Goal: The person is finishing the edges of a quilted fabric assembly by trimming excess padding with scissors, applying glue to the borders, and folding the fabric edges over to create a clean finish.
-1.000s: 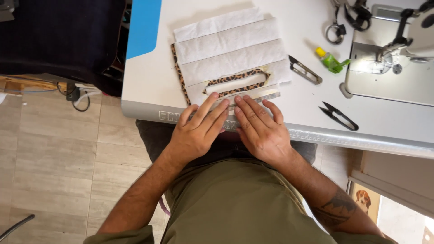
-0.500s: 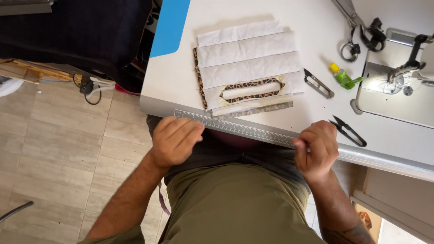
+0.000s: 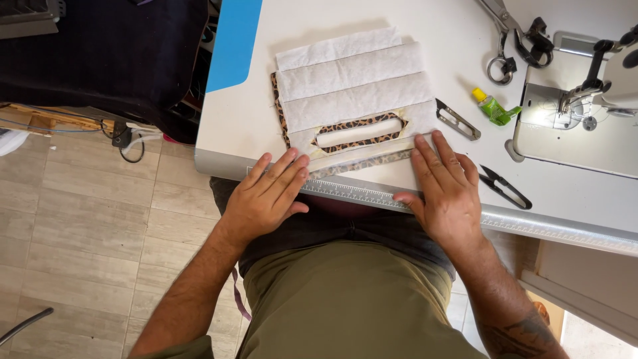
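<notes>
Hands lie flat and released at the near edge of the white bench [image 3: 266,119], palms down, gripping nothing. The left hand [image 3: 269,196] rests with fingers spread over the bench edge, its fingertips reaching the left end of a narrow leopard-print strip [image 3: 362,163] and the metal ruler [image 3: 359,194] fixed along the bench's front edge. The right hand [image 3: 448,189] presses down near the right end of that strip, fingers pointing away from the body, thumb lying on the ruler.

Just beyond the fingers sits the fabric piece [image 3: 352,93]: white interfacing strips overlapping in steps on top of leopard-print cloth, which shows along the left side. A long slot-shaped opening [image 3: 359,131] bordered in leopard print is cut into the lowest part, just above the strip between the two hands.

To the right of the fabric, a small metal clip-like tool [image 3: 457,119] lies on the bench, and beside it a little green bottle with a yellow cap [image 3: 490,106]. Black thread snips [image 3: 505,187] lie near the right hand, apart from it. Large scissors [image 3: 508,36] rest at the far side, and a white sewing machine [image 3: 585,100] stands at the right with its lamp lit. A blue sheet [image 3: 232,43] covers the bench's left margin. Below are olive trousers [image 3: 352,306] and a tiled floor [image 3: 86,233].
</notes>
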